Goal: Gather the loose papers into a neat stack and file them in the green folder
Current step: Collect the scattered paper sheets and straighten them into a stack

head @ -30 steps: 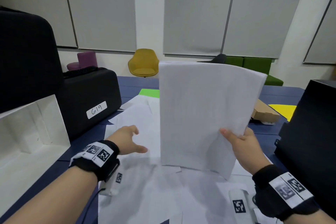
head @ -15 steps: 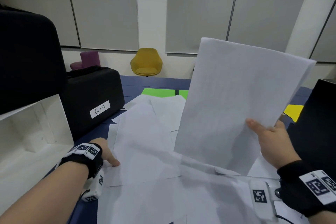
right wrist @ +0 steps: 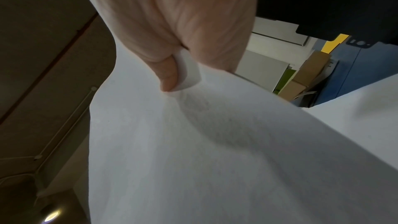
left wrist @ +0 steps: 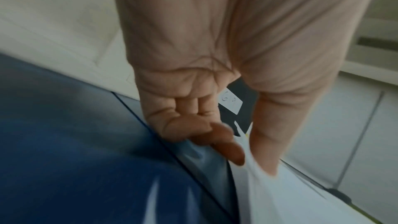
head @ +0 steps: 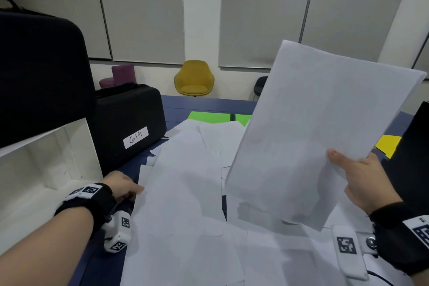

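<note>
My right hand (head: 362, 179) holds a thin stack of white papers (head: 311, 137) upright above the table, thumb on the near face, fingers behind; in the right wrist view the thumb (right wrist: 168, 76) presses the papers (right wrist: 215, 142). Loose white sheets (head: 185, 181) lie spread over the blue table (head: 199, 104). My left hand (head: 123, 186) pinches the left edge of one loose sheet; in the left wrist view the left hand (left wrist: 243, 156) has curled fingers under the loose sheet (left wrist: 280, 193) and the thumb on top. The green folder (head: 209, 117) lies at the far end, partly under sheets.
Two black cases stand at the left, the nearer one labelled 619 (head: 130, 123). A white open box (head: 46, 169) is at the near left. A black case (head: 415, 158) stands at the right, with a yellow folder (head: 387, 144) beside it. Chairs stand beyond the table.
My right hand has carried the paper stack up and to the right. My left hand moved left and down to the edge of the loose sheets and took hold of one.
</note>
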Demonstrator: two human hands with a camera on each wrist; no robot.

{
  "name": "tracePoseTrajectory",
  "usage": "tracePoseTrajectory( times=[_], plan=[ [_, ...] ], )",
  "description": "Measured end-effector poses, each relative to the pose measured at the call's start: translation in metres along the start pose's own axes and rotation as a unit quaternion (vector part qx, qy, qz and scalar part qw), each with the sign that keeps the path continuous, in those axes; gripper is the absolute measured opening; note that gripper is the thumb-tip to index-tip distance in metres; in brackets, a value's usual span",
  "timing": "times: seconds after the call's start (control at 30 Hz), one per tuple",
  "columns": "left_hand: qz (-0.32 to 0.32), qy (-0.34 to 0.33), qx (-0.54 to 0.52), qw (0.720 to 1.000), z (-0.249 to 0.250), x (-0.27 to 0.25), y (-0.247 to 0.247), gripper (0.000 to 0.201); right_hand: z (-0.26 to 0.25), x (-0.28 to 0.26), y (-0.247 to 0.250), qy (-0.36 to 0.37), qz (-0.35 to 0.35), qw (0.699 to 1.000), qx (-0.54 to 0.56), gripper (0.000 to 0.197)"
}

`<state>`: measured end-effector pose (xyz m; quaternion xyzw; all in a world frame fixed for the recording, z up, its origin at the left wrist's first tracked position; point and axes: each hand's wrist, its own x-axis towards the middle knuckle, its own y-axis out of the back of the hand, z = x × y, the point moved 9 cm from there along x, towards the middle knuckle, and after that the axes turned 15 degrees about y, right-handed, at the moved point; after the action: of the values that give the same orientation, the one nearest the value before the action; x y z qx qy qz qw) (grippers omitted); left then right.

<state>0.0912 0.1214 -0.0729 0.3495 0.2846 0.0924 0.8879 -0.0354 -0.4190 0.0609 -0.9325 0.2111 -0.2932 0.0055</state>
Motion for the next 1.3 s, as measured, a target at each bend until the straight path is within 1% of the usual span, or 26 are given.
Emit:
tracePoseTrajectory(
  times=[0.07,0.1,0.13,0.17,0.2,0.23,0.27,0.3,0.33,0.37,0.43,0.47,0.5,0.57,0.63,0.67,0.7,0.8,0.87,0.93,1.03,1.07,1.13,1.17,1.3],
  plan=[
    [-0.004,-0.002,-0.030,1.000,0.002,0.000,-0.003,0.025,-0.004,0.002,-0.002,0.008,-0.004,1.000,0.011,0.064],
    [0.007,-0.003,-0.036,0.999,0.005,0.000,-0.002,0.023,-0.005,0.004,-0.002,0.007,0.001,1.000,0.003,0.061],
    [0.021,-0.004,-0.024,0.999,0.008,0.001,-0.002,0.028,-0.006,0.004,-0.003,0.004,0.001,1.000,0.006,0.048],
    [0.030,0.002,0.013,0.999,0.011,0.000,-0.004,0.036,-0.006,0.004,-0.004,0.001,-0.002,1.000,0.010,0.033],
    [0.039,0.014,0.068,0.997,0.015,-0.005,-0.006,0.044,-0.006,0.005,-0.004,0.000,-0.011,1.000,0.002,0.025],
    [0.049,0.024,0.124,0.991,0.018,-0.009,-0.009,0.054,-0.008,0.006,-0.007,0.002,-0.022,1.000,-0.003,0.022],
    [0.059,0.032,0.170,0.983,0.020,-0.014,-0.013,0.067,-0.011,0.005,-0.011,0.001,-0.035,0.999,0.000,0.021],
    [0.067,0.033,0.195,0.978,0.023,-0.016,-0.017,0.079,-0.012,0.005,-0.015,-0.001,-0.046,0.999,0.005,0.020],
    [0.071,0.033,0.206,0.975,0.027,-0.018,-0.021,0.087,-0.011,0.006,-0.018,0.000,-0.051,0.999,0.012,0.019],
    [0.072,0.037,0.213,0.974,0.029,-0.017,-0.025,0.093,-0.011,0.006,-0.022,0.002,-0.059,0.998,0.015,0.020],
    [0.070,0.053,0.236,0.968,0.032,-0.016,-0.032,0.101,-0.009,0.007,-0.027,0.001,-0.066,0.997,0.025,0.034],
    [0.072,0.059,0.250,0.964,0.033,-0.017,-0.034,0.097,-0.008,0.008,-0.029,0.003,-0.070,0.997,0.028,0.038],
    [0.082,0.061,0.261,0.960,0.036,-0.016,-0.034,0.088,-0.007,0.009,-0.031,0.009,-0.074,0.997,0.031,0.042],
    [0.121,0.054,0.293,0.947,0.041,-0.017,-0.029,0.063,-0.008,0.011,-0.034,0.016,-0.076,0.996,0.043,0.049],
    [0.157,0.037,0.309,0.937,0.045,-0.020,-0.020,0.043,-0.010,0.011,-0.035,0.023,-0.081,0.996,0.043,0.061],
    [0.166,0.027,0.295,0.940,0.046,-0.017,-0.014,0.036,-0.010,0.011,-0.035,0.026,-0.085,0.995,0.037,0.068],
    [0.170,0.013,0.284,0.943,0.047,-0.015,-0.008,0.030,-0.008,0.012,-0.035,0.027,-0.087,0.995,0.032,0.069],
    [0.190,-0.024,0.233,0.953,0.053,-0.019,0.012,0.017,-0.004,0.013,-0.034,0.016,-0.085,0.995,0.040,0.043],
    [0.198,-0.058,0.189,0.960,0.058,-0.024,0.025,0.012,-0.004,0.012,-0.035,0.014,-0.092,0.995,0.036,0.038],
    [0.194,-0.088,0.125,0.969,0.062,-0.031,0.035,0.008,-0.003,0.010,-0.036,0.007,-0.096,0.995,0.032,0.041],
    [0.197,-0.142,0.036,0.969,0.073,-0.051,0.049,0.009,-0.005,0.007,-0.039,-0.004,-0.094,0.994,0.053,0.038],
    [0.191,-0.168,0.009,0.967,0.079,-0.060,0.052,0.009,-0.007,0.005,-0.042,-0.003,-0.096,0.993,0.063,0.042],
    [0.170,-0.219,-0.037,0.960,0.092,-0.076,0.056,0.010,-0.008,0.004,-0.046,0.000,-0.098,0.993,0.071,0.055],
    [0.160,-0.244,-0.056,0.955,0.099,-0.082,0.058,0.013,-0.008,0.003,-0.047,-0.004,-0.095,0.993,0.074,0.058],
    [0.132,-0.325,-0.102,0.931,0.125,-0.114,0.062,0.033,-0.012,0.003,-0.056,-0.028,-0.096,0.991,0.085,0.047]
  ],
)
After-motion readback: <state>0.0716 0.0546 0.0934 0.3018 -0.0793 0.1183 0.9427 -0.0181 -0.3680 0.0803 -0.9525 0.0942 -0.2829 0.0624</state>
